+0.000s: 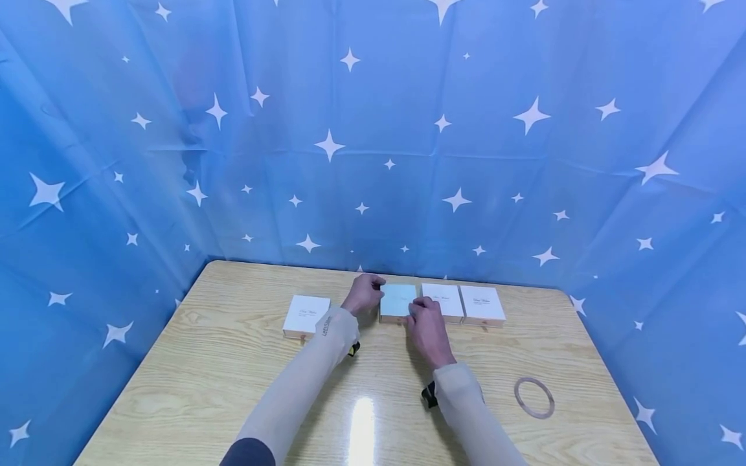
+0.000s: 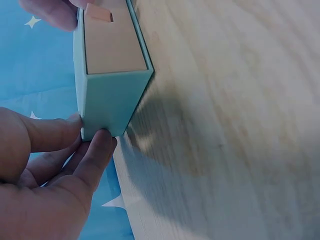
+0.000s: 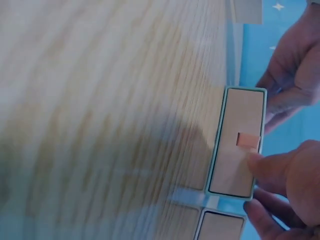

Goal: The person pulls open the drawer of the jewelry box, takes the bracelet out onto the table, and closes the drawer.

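A light teal drawer box (image 1: 398,298) with a small tan pull tab on its front lies at the back of the table. My left hand (image 1: 364,294) holds its far left corner, thumb (image 2: 57,134) at the top edge and fingertips (image 2: 101,145) against the side. At the near right corner is my right hand (image 1: 430,331); its thumb (image 3: 267,170) presses the tan front below the top edge, and its other fingers reach around the right side, partly hidden. Just right of the teal box sits a white box (image 1: 445,298) with dark script on its lid.
Another white box (image 1: 482,304) stands at the right end of the row. Left of my left hand lies a separate white box (image 1: 305,314). A thin pale ring (image 1: 517,392) rests on the wooden table (image 1: 192,388) at the right. Blue star-patterned cloth (image 1: 384,213) hangs behind the table.
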### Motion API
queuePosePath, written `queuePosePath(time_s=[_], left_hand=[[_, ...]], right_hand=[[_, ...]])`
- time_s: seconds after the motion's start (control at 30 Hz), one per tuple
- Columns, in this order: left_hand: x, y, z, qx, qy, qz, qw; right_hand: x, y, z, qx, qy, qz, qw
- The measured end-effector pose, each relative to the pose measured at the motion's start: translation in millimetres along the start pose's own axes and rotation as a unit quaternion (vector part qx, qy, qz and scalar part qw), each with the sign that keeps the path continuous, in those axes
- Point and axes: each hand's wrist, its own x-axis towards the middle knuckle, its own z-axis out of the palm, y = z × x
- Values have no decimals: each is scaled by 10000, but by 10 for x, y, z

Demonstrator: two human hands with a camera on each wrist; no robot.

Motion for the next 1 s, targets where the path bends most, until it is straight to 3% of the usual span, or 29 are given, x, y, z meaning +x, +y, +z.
queuePosePath(time_s=[0.27,0.57,1.0], left_hand=[[-188,-43,-19,-53,18,-22,10000],[-445,-96,-15,-6,48,-5,10000],[-827,-173,-3,153,18,275,9995]], right_hand=[[-95,48,-23,498,107,86,9987],[-197,67,-75,1035,-88,424,9937],[-372,157,-140,1945,-443,1174,9728]])
